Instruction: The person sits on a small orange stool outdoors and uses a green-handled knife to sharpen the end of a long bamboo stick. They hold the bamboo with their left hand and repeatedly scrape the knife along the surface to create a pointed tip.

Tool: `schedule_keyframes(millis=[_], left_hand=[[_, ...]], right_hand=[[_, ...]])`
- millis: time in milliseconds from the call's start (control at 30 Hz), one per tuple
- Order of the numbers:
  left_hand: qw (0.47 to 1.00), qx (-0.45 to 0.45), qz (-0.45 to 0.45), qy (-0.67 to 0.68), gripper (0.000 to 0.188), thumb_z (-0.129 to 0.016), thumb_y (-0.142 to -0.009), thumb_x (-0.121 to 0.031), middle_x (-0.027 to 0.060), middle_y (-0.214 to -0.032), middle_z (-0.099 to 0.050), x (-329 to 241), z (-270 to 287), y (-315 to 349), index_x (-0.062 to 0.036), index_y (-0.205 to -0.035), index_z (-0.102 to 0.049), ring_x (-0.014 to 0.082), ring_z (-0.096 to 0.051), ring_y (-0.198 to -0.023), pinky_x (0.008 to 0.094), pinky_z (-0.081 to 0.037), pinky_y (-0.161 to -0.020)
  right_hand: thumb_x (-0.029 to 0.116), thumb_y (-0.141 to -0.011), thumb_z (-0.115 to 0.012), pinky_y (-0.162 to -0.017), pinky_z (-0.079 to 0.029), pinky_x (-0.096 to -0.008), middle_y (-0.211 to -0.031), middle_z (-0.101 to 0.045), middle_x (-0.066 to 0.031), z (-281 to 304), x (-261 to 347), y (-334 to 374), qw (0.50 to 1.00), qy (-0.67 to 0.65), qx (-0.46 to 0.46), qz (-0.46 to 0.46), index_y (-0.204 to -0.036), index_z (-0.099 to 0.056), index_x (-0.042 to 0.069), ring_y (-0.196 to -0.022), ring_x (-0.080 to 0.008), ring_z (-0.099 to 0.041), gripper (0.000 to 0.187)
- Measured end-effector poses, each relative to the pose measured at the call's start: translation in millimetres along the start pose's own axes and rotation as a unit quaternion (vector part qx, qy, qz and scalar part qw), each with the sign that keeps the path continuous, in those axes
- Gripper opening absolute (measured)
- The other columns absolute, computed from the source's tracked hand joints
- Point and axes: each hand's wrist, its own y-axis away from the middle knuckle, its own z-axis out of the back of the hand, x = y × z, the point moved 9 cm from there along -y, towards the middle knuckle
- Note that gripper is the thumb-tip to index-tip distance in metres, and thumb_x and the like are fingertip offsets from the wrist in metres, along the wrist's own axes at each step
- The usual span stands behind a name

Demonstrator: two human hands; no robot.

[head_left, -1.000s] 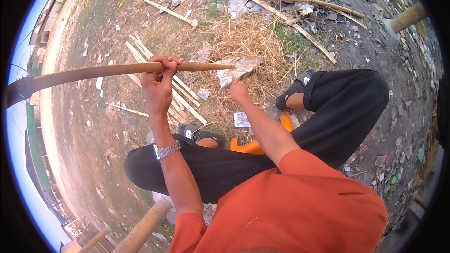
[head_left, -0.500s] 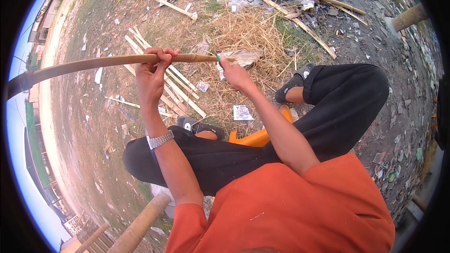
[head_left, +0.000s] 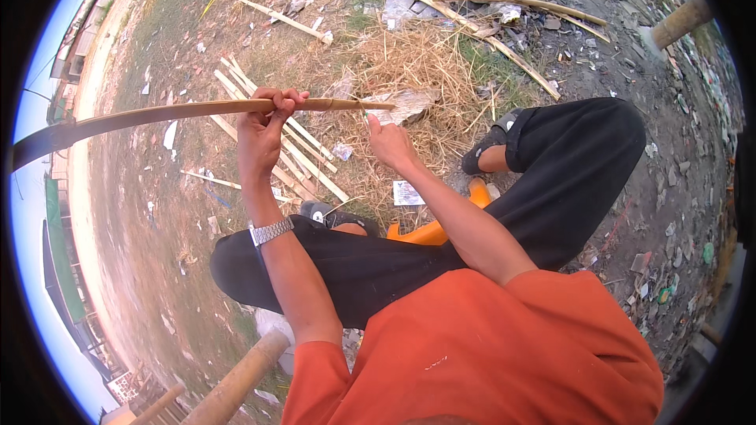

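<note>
Sits above littered ground (head_left: 173, 283) with knees wide apart, dressed in black trousers (head_left: 331, 275) and an orange shirt (head_left: 488, 346). Holds a long bamboo strip (head_left: 173, 114) crosswise in front of the body, reaching from the left rim of the view to a narrow end over a flat pale slab (head_left: 409, 105). Cannot tell touching from hovering at the slab. Pinches the strip part-way along between the thumb and bent fingers of the left hand (head_left: 264, 122); wears a metal-banded watch (head_left: 272, 231) on the same wrist. Has the right hand (head_left: 391, 144) curled just below the narrow end — closed around a thin tool (head_left: 364, 109), mostly hidden, with only a slim edge showing at the strip. Cannot tell from this angle how deep, if at all, to call the cut.

Shows dry straw (head_left: 417, 55) heaped around the slab, and pale split strips (head_left: 323, 174) lying loosely side by side on the ground, partly beneath the left hand in view. Has a white printed paper (head_left: 407, 194) lying near the right forearm, with an orange plastic piece (head_left: 425, 234) between the dark shoes (head_left: 488, 153). Shows more bamboo lengths (head_left: 535, 5) farther off, crossing among broken slabs — near a thick round pole (head_left: 682, 20) at the upper right.
</note>
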Motion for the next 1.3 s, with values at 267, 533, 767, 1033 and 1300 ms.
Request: schedule_keyframes(millis=[267,533,767,1033,1300], left_hand=[[1.000,-0.020,0.013,0.012,0.009,-0.057,-0.091,-0.001,0.0098,-0.090,-0.064,1.8,0.5,-4.9,-0.0032,-0.086,-0.049,0.0244,-0.064,-0.100,0.0327,-0.051,-0.092],[0.999,-0.033,0.030,-0.014,0.008,-0.057,-0.090,0.000,0.0097,-0.091,-0.064,3.3,4.9,-1.2,-0.0037,-0.088,-0.050,0.0238,-0.064,-0.098,0.0328,-0.052,-0.090],[1.000,-0.001,-0.011,0.003,0.010,-0.058,-0.091,-0.005,0.0078,-0.090,-0.064,-6.2,-8.3,-9.0,-0.0063,-0.087,-0.049,0.0274,-0.064,-0.102,0.0346,-0.052,-0.089],[1.000,-0.016,-0.001,-0.014,0.008,-0.057,-0.091,-0.002,0.0092,-0.089,-0.064,-5.4,-3.7,-14.4,-0.0040,-0.089,-0.050,0.0223,-0.064,-0.097,0.0329,-0.051,-0.090],[1.000,-0.017,-0.006,-0.004,0.007,-0.057,-0.090,-0.001,0.0097,-0.089,-0.063,-4.1,-8.4,-12.0,-0.0027,-0.090,-0.050,0.0218,-0.064,-0.095,0.0332,-0.052,-0.090]], right_hand=[[0.051,-0.097,-0.026,-0.080,-0.048,-0.0520,-0.078,-0.060,-0.0377,-4.6,-1.3,-10.4,0.999,0.000,-0.030,0.038,-0.078,-0.066,-0.012,-0.082,-0.0486,-0.062,0.077],[0.053,-0.096,-0.027,-0.082,-0.046,-0.0531,-0.087,-0.062,-0.0351,-19.3,-21.5,-9.6,1.000,0.002,-0.005,-0.002,-0.086,-0.067,-0.009,-0.089,-0.0489,-0.061,0.075],[0.052,-0.096,-0.028,-0.080,-0.047,-0.0525,-0.081,-0.061,-0.0353,-12.2,-38.2,-28.1,0.998,0.016,-0.054,-0.010,-0.079,-0.067,-0.009,-0.085,-0.0491,-0.061,0.074],[0.051,-0.097,-0.027,-0.081,-0.046,-0.0540,-0.078,-0.059,-0.0387,-26.6,-38.6,-42.5,0.998,-0.032,-0.054,-0.009,-0.077,-0.066,-0.012,-0.083,-0.0509,-0.060,0.077],[0.054,-0.096,-0.025,-0.079,-0.044,-0.0523,-0.077,-0.060,-0.0358,-28.2,-99.6,-46.5,0.988,0.034,-0.139,-0.050,-0.076,-0.065,-0.011,-0.082,-0.0468,-0.062,0.079]])
